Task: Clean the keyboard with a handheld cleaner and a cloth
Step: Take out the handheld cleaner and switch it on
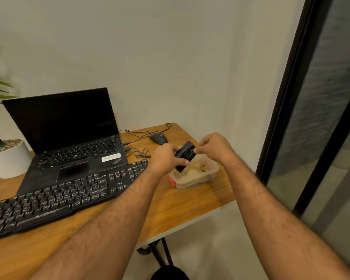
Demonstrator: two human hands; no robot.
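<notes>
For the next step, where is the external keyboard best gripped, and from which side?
Judging by its pose, grip the keyboard at its short right end, coming from the right: it is long, flat and angled across the table, that end lies nearest both hands, and the laptop blocks the far edge.

laptop [69, 138] open, screen dark | mouse [158, 138] behind | potted plant [6, 154] left
</notes>
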